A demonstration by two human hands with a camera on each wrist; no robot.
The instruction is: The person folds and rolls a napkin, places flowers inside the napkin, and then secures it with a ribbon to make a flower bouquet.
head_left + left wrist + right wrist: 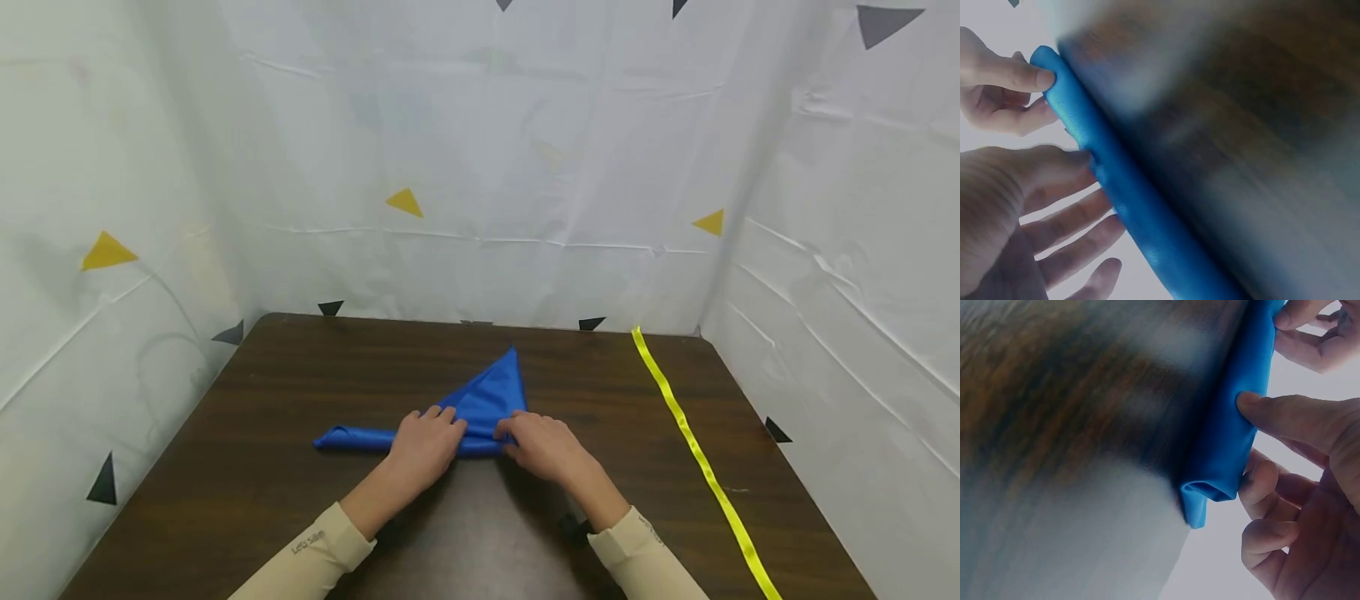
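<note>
The blue cloth lies on the worktop, its rolled edge running left to right, the left hand pinching near mid-length, the right hand nearer the right end, each grip narrowed to the fabric, the loose point beyond.

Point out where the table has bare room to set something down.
Bare tabletop lies left of the blue cloth, between that cloth's right end and the yellow ribbon, and right of the ribbon. Crowded: the middle, where the left hand and right hand hold the cloth.
</note>
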